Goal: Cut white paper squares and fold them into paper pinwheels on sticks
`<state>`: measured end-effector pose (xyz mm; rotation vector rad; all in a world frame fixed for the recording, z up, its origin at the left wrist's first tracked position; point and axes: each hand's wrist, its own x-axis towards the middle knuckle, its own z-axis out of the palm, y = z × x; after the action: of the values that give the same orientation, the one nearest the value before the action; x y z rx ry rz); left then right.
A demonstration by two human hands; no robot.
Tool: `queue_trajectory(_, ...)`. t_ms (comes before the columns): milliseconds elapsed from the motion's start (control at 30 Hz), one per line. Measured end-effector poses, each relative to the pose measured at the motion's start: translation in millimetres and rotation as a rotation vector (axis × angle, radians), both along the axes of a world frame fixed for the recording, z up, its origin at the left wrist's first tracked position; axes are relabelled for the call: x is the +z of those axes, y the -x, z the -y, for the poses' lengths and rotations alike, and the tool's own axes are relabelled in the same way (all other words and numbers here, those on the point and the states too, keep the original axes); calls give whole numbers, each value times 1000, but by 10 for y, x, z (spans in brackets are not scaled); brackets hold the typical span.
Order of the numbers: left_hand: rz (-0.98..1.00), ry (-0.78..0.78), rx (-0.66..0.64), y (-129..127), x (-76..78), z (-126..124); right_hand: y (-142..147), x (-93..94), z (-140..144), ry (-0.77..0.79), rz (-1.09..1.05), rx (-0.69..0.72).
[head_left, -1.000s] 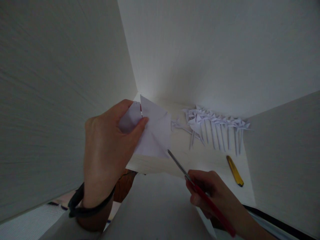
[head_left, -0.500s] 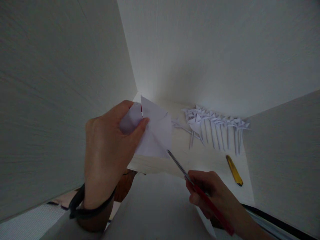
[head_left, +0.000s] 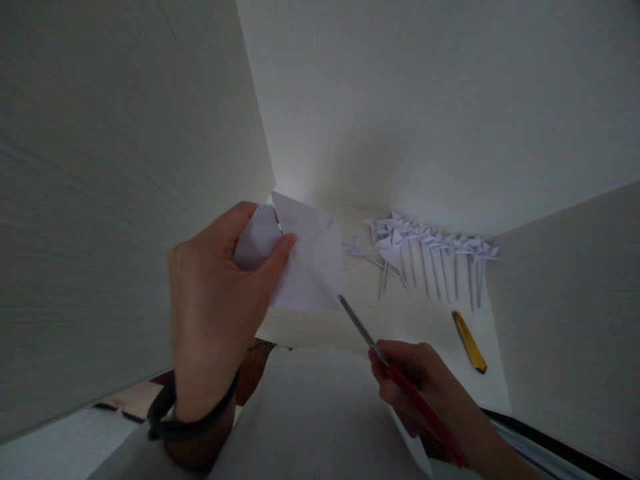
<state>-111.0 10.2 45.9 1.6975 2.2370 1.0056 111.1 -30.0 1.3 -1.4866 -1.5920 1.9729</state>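
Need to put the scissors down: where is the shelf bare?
Bare shelf lies between the paper and the yellow cutter, in front of the pinwheels. The back right is crowded with them. The left hand fills the left.

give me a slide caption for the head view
Left hand pinches a white paper sheet while right hand brings red-handled scissors to its corner.

1x white folded paper sheet [head_left: 310,263]. 1x red-handled scissors [head_left: 395,373]. 1x yellow utility knife [head_left: 469,341], beyond the right hand [head_left: 425,393]. White paper pinwheels on sticks [head_left: 435,257]: roughly 8–10 in a row, overlapping, exact count unclear.
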Motion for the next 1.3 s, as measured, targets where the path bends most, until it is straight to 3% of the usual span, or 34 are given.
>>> queue_trajectory(200,79,-17,42,-21,-44,33,14,1,-11,12,29,0)
queue_trajectory(333,105,-45,53,-42,-56,62,-38,-13,29,-121,116,14)
queue_trajectory(433,156,-87,64,-42,-73,73,-162,-121,142,-230,213,-86)
queue_trajectory(533,295,-179,79,-38,-140,15,-278,-279,287,-167,245,-210)
queue_trajectory(667,515,-150,-19,-40,-352,-232,-252,-400,393,-27,157,-324)
queue_trajectory(800,880,19,-155,-55,-670,-488,-75,-387,341,120,-48,-357)
queue_trajectory(933,1191,159,-158,-99,-885,-542,31,-428,214,192,-311,-347)
queue_trajectory(1100,1426,207,-144,-222,-847,-468,57,-629,173,121,-434,-363)
queue_trajectory(1300,1396,112,-84,-346,-725,-400,83,-658,209,-124,-393,-317)
